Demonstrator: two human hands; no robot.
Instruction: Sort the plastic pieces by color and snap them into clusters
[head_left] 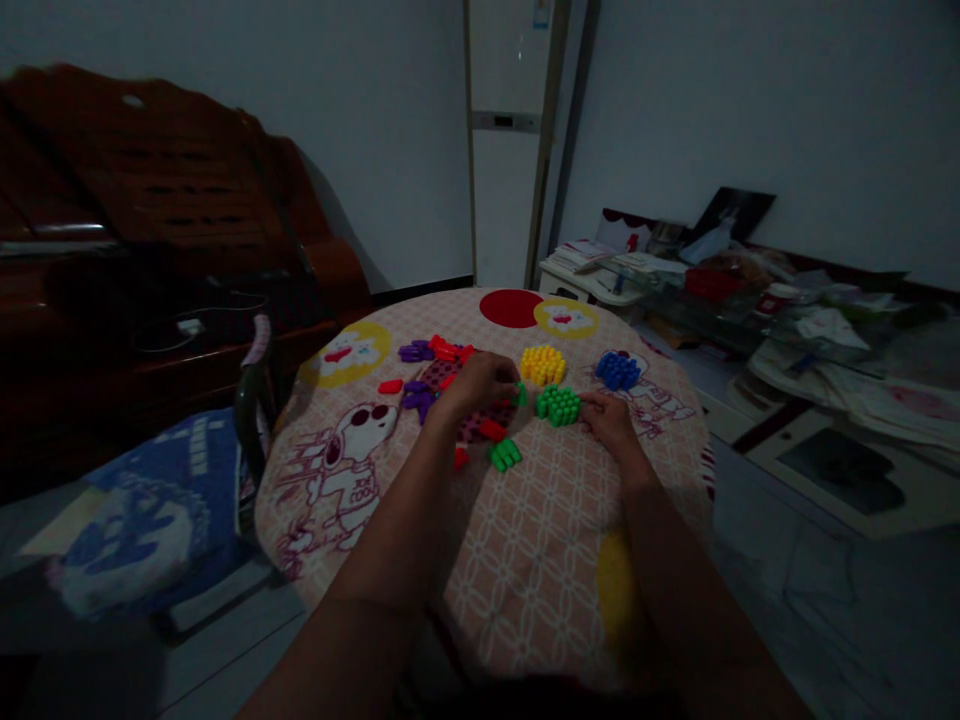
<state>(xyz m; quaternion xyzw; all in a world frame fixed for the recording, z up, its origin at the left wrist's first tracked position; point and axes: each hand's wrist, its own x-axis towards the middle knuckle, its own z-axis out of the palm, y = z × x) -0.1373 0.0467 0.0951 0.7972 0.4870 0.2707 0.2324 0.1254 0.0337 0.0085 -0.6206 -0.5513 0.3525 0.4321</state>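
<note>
My left hand (485, 380) is closed in a pinch over the table, and a small green plastic piece (520, 393) shows at its fingertips. Under that hand lies a dark, dotted mat (474, 428), partly hidden. My right hand (611, 420) rests at the right edge of a cluster of green knobbed pieces (557, 405), fingers stretched toward it and touching it. Around the mat are purple hand-shaped pieces (418, 398), red pieces (444, 348) and a green hand-shaped piece (505, 455). Behind the green cluster stands a yellow cluster (543, 366); a blue cluster (618, 371) is farther right.
A patterned cloth covers the round table (525, 560). At left are a chair with a blue cover (150, 520) and a wooden bench (172, 210). A cluttered low cabinet (810, 410) stands along the right wall, and a tall white unit (506, 190) at the back.
</note>
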